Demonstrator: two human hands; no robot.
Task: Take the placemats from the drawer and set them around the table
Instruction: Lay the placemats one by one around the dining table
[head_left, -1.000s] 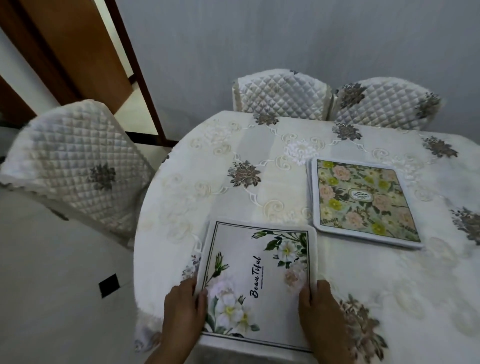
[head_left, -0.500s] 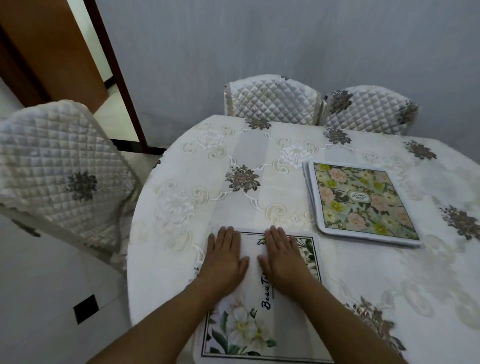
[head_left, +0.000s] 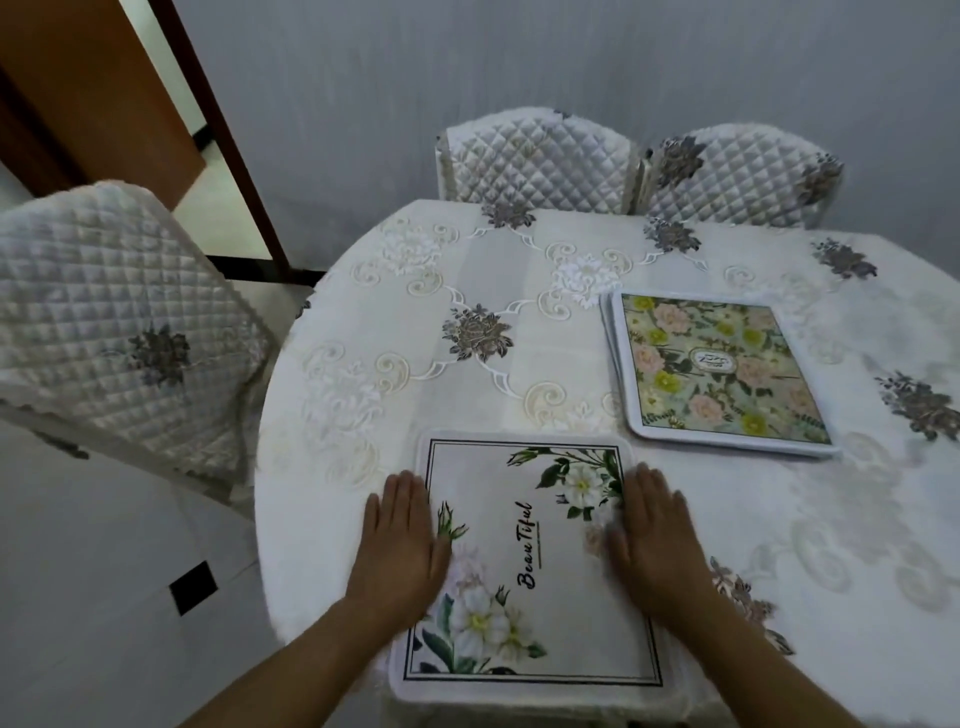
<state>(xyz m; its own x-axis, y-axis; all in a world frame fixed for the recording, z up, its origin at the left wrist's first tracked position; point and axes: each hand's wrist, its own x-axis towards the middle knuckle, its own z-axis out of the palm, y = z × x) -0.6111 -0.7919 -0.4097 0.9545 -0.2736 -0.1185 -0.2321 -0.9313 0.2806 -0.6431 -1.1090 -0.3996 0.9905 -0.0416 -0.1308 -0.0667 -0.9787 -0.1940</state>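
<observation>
The white mat (head_left: 530, 566) with white flowers and the word "BeauTiful" lies flat at the near edge of the round table (head_left: 332, 467), its near edge just over the rim. Half a second ago both hands lay side by side on the mat's far middle, thumbs almost touching. Now they have slid apart to its sides. The left hand (head_left: 400, 545) rests palm down over the mat's left border, partly on the tablecloth (head_left: 519, 270). The right hand (head_left: 654, 535) rests palm down over the right border, likewise partly on the cloth. Fingers of both hands are stretched out flat and held together, gripping nothing. The right hand looks a little blurred.

The mat itself lies where it did half a second ago, further onto the table than a second ago, when the hands held it by its near corners.

The stack of mats (head_left: 717, 374), topped with a pink and yellow flower print, sits to the far right of the white mat, apart from it, as before. Three quilted chairs stand around the table: one at left (head_left: 119, 322), two at the far side (head_left: 535, 161) (head_left: 737, 176).
</observation>
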